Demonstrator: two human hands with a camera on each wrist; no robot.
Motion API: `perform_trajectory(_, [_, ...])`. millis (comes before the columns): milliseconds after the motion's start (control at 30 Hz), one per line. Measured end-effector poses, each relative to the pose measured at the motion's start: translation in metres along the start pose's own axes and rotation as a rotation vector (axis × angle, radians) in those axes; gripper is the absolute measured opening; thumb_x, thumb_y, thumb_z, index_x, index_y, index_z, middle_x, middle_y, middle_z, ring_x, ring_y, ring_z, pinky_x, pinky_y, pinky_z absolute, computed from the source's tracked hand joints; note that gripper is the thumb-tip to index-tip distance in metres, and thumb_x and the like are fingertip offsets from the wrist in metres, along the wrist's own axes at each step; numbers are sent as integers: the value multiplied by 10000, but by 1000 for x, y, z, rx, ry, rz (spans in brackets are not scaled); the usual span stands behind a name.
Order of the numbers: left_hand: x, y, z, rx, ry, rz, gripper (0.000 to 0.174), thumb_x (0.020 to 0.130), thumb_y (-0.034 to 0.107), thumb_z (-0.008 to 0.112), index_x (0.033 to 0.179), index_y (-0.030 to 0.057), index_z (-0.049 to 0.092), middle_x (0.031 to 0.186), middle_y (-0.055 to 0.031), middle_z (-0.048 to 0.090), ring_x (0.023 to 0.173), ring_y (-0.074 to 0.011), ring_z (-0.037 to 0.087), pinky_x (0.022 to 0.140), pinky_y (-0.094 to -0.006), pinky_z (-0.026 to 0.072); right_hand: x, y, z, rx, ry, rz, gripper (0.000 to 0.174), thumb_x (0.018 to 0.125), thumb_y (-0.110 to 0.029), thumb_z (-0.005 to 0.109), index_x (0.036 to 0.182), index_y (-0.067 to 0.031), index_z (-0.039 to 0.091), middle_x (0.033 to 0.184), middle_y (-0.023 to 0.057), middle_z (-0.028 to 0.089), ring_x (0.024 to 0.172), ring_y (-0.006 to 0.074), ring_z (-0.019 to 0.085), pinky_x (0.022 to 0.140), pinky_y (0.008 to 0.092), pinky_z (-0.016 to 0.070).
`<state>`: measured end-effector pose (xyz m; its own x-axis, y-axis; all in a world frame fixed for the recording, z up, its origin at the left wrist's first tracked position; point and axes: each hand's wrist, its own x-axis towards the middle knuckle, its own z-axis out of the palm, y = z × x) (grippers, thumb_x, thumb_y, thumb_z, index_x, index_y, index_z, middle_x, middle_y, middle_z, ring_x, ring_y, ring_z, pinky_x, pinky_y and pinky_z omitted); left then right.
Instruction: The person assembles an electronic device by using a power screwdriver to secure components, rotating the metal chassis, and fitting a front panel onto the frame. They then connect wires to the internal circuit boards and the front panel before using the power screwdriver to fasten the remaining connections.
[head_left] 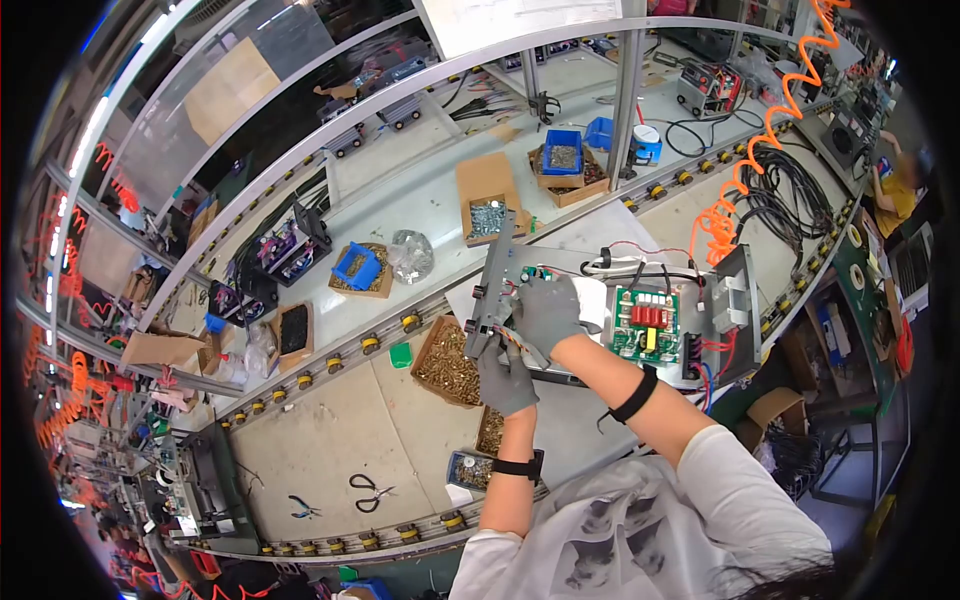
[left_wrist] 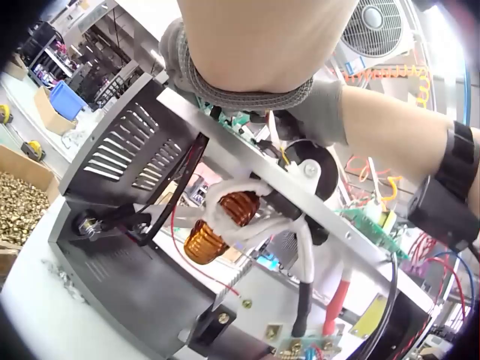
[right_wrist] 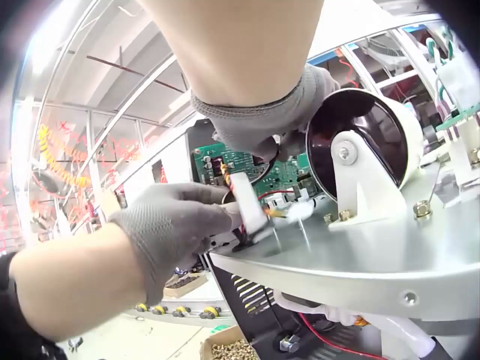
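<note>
An opened electrical unit with a metal chassis point(right_wrist: 352, 262) lies in front of me, its dark slotted panel point(left_wrist: 135, 150) at one end. My gloved left hand point(head_left: 507, 380) is at that end, thumb and fingers pinching coloured wires point(right_wrist: 227, 176) beside a white block point(right_wrist: 247, 202). My gloved right hand point(head_left: 548, 315) reaches in above, fingers bent close to a green circuit board point(right_wrist: 285, 176); I cannot tell what they hold. A thin dark strip arcs between the hands. Beside the right hand stands a round capacitor point(right_wrist: 360, 142) in a white bracket. Under the chassis plate sits a copper coil point(left_wrist: 206, 240).
Boxes of brass screws point(head_left: 445, 365) stand left of the unit. Pliers point(head_left: 303, 508) and scissors point(head_left: 370, 492) lie on the bench nearby. A second green board point(head_left: 645, 325) sits at the unit's right. An orange coiled hose point(head_left: 735, 195) hangs behind.
</note>
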<state>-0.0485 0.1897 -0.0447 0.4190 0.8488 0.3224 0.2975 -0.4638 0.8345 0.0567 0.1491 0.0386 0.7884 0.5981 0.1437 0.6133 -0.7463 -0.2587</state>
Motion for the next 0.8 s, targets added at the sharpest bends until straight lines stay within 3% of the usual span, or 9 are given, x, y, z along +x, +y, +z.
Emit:
perform_trajectory(100, [1,-1,-1,24,-27,17,264,831,259,624,1006,64,650,926,-109,626,843,-284,607,726,-372,470,13,-2,9,-7,21,-37,238,784,-287,561,785,-84,686,800,109,644,729,274,628,844,404,398])
perform_trajectory(133, [0,-1,-1,28,-31,17,264,831,259,624,1006,64,650,926,-109,626,843,-284,607,726,-372,470,15,-2,10,15,-84,21,248,782,-294,567,791,-83,696,829,102,658,782,263,637,892,390,391])
perform_trajectory(267, [4,11,-7,189,-107,13,202,821,217,620,958,73,654,986,-100,608,867,-272,609,725,-361,476,26,-8,21,-34,-142,70,225,784,-275,572,803,-94,704,834,81,665,823,252,641,905,385,380])
perform_trajectory(333, [3,14,-9,271,-158,14,175,817,180,623,961,84,644,1001,-90,605,862,-257,616,721,-354,484,31,-11,21,-126,-247,75,169,810,-192,569,899,-151,707,896,54,675,907,207,642,940,384,339])
perform_trajectory(533, [2,18,-23,95,157,154,372,816,260,608,1057,-21,578,976,-163,560,935,-332,539,808,-405,429,33,-14,13,-230,-325,51,189,830,-248,560,927,-171,704,949,36,671,929,194,636,902,391,359])
perform_trajectory(600, [23,41,-31,302,361,378,313,820,217,609,1013,-27,567,921,-168,534,830,-337,503,700,-416,438,34,-12,15,-187,-299,85,204,838,-272,556,942,-169,698,969,35,662,948,194,626,884,393,371])
perform_trajectory(633, [29,46,-32,304,368,367,313,820,217,609,1013,-27,567,921,-168,534,830,-337,503,700,-416,438,33,-12,18,-143,-277,114,221,845,-297,553,957,-167,693,989,33,652,968,194,616,866,395,383])
perform_trajectory(700, [40,50,-35,53,153,291,434,852,332,573,1079,-36,544,946,-176,537,936,-345,504,820,-435,396,30,-16,11,-112,-279,140,235,853,-311,545,966,-162,688,1001,33,641,983,194,606,855,395,391])
perform_trajectory(800, [45,38,-25,-55,20,256,441,865,345,557,1076,-42,540,946,-179,534,928,-357,499,817,-437,392,29,-17,12,-55,-254,195,256,859,-327,541,968,-144,683,1007,42,626,994,206,595,837,397,405])
